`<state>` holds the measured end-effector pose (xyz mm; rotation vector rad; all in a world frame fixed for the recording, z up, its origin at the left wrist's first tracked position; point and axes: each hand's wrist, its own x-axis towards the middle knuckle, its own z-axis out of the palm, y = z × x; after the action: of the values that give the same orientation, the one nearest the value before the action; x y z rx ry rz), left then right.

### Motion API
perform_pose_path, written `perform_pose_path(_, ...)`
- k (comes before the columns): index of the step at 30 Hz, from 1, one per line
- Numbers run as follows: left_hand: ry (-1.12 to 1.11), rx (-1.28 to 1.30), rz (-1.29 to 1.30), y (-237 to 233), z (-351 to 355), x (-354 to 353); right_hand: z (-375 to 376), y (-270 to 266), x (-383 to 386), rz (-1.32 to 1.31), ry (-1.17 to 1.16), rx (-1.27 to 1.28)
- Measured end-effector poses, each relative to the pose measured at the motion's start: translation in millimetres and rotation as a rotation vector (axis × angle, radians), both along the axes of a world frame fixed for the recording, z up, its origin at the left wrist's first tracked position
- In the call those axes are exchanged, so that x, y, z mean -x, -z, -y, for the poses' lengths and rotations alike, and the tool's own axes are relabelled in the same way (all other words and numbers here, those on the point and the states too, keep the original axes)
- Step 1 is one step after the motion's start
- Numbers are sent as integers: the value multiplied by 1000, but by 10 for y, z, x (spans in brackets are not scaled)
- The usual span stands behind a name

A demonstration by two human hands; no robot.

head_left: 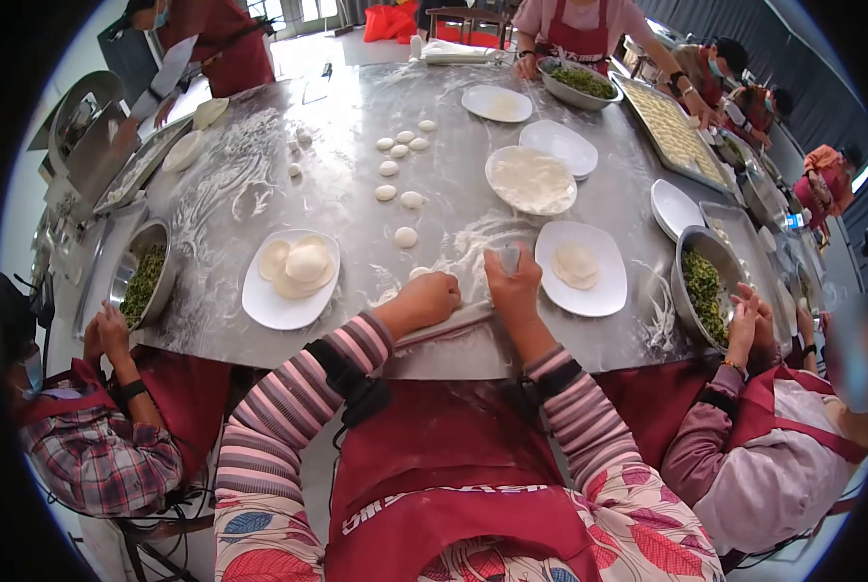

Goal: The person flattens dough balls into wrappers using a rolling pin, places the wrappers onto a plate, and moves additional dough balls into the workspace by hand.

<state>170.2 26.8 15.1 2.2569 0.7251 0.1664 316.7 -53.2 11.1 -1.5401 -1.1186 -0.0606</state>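
Note:
My left hand (428,299) is closed over the floury steel table, its fingers curled down; what they hold, if anything, is hidden. My right hand (514,281) is wrapped round a greyish tool (508,256) whose end shows above the fist. Just behind my left hand a small dough piece (419,274) lies on the metal. Further back several round dough pieces (406,237) form a loose line. On the left, a white plate (267,311) bears flat dough rounds (308,262). Right of my right hand, another white plate (589,300) holds stacked dough rounds (576,265).
Steel bowls of green filling stand at the left (166,281) and right (686,291), each beside a co-worker's hands. Behind are a plate of flour (531,180), an empty plate (560,145) and a tray of small pieces (672,131). Other people stand across the steel table (347,204).

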Motion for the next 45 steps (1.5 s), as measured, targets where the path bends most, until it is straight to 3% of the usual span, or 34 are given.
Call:
perform_pose_path(1,40,5,-27,5,-48,-5,30,2,11,-8,-23,-23)
perform_pose_path(3,68,-37,-4,66,-68,63,339,163,15,355,133,-83)
perform_pose_path(5,83,-77,18,89,-53,119,628,190,62,382,66,-83)
perform_pose_path(7,90,132,14,-7,13,211,768,128,158,-135,-17,35)
perform_pose_path(8,94,85,0,-69,59,203,617,170,130,-217,-2,22)
perform_pose_path(10,51,38,18,-8,65,123,184,109,54,252,209,-106)
perform_pose_path(13,-18,-60,13,-11,-4,-25,-84,50,-35,-51,-48,40)
perform_pose_path(14,42,-28,-29,-21,-33,-15,-38,115,-43,-45,-51,40)
perform_pose_path(16,85,87,-107,-164,-28,36,252,306,-62,508,194,-145)
perform_pose_path(17,72,89,-95,-109,-43,74,493,118,-6,469,32,-78)
perform_pose_path(19,117,57,32,-28,-58,184,605,178,47,322,19,-75)
perform_pose_path(21,168,157,-25,-10,-42,220,543,202,81,-133,-12,10)
perform_pose_path(23,53,65,54,-60,25,131,113,215,-4,303,116,-97)
perform_pose_path(24,64,57,53,-21,3,72,-16,44,20,69,25,-52)
perform_pose_path(27,32,-48,42,85,-76,-29,-19,85,-26,48,-12,-7)
perform_pose_path(28,92,-36,-1,15,-62,14,123,125,3,60,69,-19)
perform_pose_path(30,110,-11,18,71,-84,90,526,204,12,375,66,-90)
perform_pose_path(31,105,-9,21,77,-82,119,592,194,58,378,60,-89)
perform_pose_path(33,68,97,61,79,-41,178,701,132,189,-172,0,-78)
perform_pose_path(34,72,104,46,50,7,180,573,-31,172,75,46,-119)
perform_pose_path(35,51,96,55,-8,50,142,366,206,70,107,134,-83)
perform_pose_path(37,36,78,69,-37,60,44,55,47,34,65,35,-92)
perform_pose_path(41,98,-36,-23,18,-63,25,189,89,32,10,6,-68)
perform_pose_path(43,158,-43,-48,69,-93,82,567,91,85,355,79,-118)
perform_pose_path(44,71,14,1,109,-78,113,622,133,111,358,70,-111)
perform_pose_path(45,-15,68,46,125,-60,136,669,172,137,67,33,-45)
